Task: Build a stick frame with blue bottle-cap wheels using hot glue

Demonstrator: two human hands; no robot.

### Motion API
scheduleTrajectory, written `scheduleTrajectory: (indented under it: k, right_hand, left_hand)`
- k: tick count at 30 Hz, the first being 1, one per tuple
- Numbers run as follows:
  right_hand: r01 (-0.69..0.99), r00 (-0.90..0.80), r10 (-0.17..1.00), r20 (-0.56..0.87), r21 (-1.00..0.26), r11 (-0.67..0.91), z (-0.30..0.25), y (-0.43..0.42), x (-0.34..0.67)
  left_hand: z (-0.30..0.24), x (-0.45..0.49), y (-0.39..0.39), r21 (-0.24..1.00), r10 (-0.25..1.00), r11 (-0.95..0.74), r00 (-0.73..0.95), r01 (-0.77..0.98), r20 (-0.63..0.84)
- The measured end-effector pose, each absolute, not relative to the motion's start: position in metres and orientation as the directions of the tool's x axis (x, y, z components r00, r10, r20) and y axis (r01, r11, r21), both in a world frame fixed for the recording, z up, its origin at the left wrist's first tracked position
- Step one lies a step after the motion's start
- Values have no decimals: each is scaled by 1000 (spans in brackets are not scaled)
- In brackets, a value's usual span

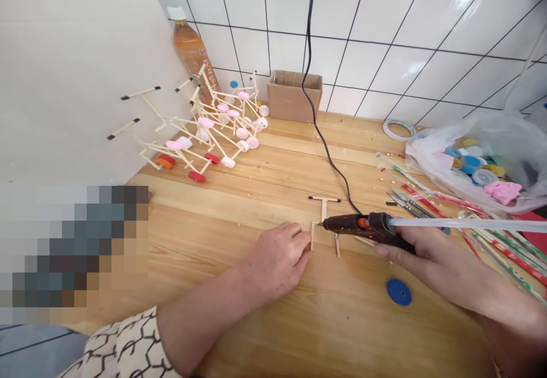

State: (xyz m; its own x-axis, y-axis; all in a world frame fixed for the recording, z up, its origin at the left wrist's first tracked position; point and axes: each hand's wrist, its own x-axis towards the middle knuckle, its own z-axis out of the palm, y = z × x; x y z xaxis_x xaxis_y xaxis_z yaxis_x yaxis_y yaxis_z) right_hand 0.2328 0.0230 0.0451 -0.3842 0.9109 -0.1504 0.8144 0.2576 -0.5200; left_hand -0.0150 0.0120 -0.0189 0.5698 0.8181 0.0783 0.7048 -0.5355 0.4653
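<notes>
Nozzle of the black hot-glue gun (pixel 367 227) touched a joint of the small frame of thin wooden sticks (pixel 323 210), which lay flat on the pale wooden table (pixel 265 190). Right hand (pixel 427 252) grip: clenched round the gun. Left hand (pixel 277 258): fingertips on the frame's left stick, pinch unclear. I judged a small bead and a firm hold best.

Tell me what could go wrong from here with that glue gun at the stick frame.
1. The glue gun has its nozzle right beside the fingertips of the left hand on the stick frame; hot glue could burn them.
2. The cord trails across the table just behind the frame; a pull by the right hand might drag it over the sticks.
3. The blue cap lies near the right forearm and may get knocked.
</notes>
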Motion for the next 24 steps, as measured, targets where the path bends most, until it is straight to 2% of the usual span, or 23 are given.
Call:
scheduleTrajectory:
  k: [8,14,24]
  right_hand:
    - [789,-378,894,-241,-589,175,44,26,243]
    - [762,-331,889,-316,-645,54,42,29,251]
    - [609,-347,880,-325,-792,-53,48,35,253]
  left_hand:
    - [-20,-15,12,464,819,-536,567,706,83]
    - [-19,-15,12,468,820,-532,567,706,78]
    - [-20,-14,12,480,818,-537,566,693,98]
